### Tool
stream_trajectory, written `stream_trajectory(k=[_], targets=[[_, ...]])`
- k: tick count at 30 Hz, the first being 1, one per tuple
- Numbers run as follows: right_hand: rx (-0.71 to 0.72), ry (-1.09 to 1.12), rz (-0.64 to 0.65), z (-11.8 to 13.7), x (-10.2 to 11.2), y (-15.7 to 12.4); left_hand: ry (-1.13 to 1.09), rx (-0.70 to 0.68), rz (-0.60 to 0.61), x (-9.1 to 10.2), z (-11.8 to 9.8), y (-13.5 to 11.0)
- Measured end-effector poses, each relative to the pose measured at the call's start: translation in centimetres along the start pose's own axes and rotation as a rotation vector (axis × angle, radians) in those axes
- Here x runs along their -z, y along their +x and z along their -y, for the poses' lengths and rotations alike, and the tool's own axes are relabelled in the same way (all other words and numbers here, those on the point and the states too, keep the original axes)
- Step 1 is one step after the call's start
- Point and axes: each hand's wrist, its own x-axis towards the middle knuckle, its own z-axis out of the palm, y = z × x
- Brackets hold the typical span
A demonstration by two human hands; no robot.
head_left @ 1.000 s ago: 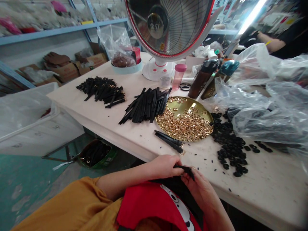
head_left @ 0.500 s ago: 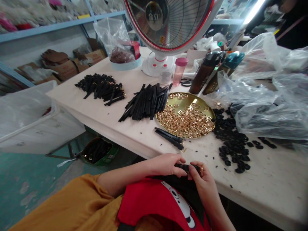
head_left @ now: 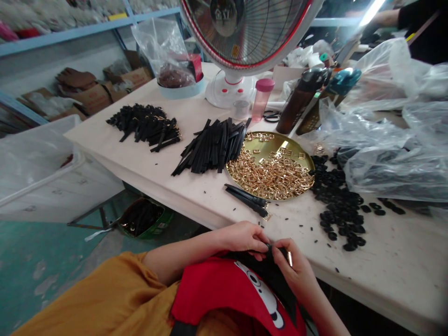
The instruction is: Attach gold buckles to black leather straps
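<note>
My left hand [head_left: 248,237] and my right hand [head_left: 293,263] meet just off the table's front edge, fingers closed on a black strap [head_left: 269,251]. A gold buckle [head_left: 290,258] shows between the fingers of my right hand. Most of the strap is hidden by my fingers. Beyond my hands, a few black straps with gold buckles [head_left: 247,200] lie on the table near its edge. Behind them stands a round golden tray [head_left: 269,141] with a heap of gold buckles [head_left: 271,179]. A pile of loose black strips [head_left: 212,147] touches the tray's left side.
Farther left is a pile of black straps with buckles [head_left: 143,126]. Small black round pieces [head_left: 339,210] are spread right of the tray, beside clear plastic bags [head_left: 395,163]. A fan heater [head_left: 231,93], a pink-capped bottle [head_left: 262,100] and dark bottles [head_left: 297,105] stand behind. A person's arm [head_left: 385,18] shows at the far right.
My fingers have shifted on the strap, and less of it shows between them. The gold buckle has turned and sits deeper in my right hand. A person's arm has appeared at the back right.
</note>
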Motion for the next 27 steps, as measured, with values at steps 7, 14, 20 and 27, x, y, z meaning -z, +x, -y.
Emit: stream_trajectory(k=[7,14,20,27], targets=[[-0.086,0.214,0.04,0.1,-0.7,-0.1,0.088,-0.092,0.024,-0.3,-0.1,0.0],[-0.1,0.285,-0.07,0.2,-1.9,-0.2,0.306,-0.172,-0.052,-0.5,-0.9,-1.0],[0.02,0.128,-0.155,0.6,-1.6,3.5,0.816,-0.328,-0.331,1.9,-2.8,-0.4],[-0.016,-0.308,-0.252,-2.9,-0.7,7.2,1.282,-0.514,-0.637,7.1,-2.1,4.0]])
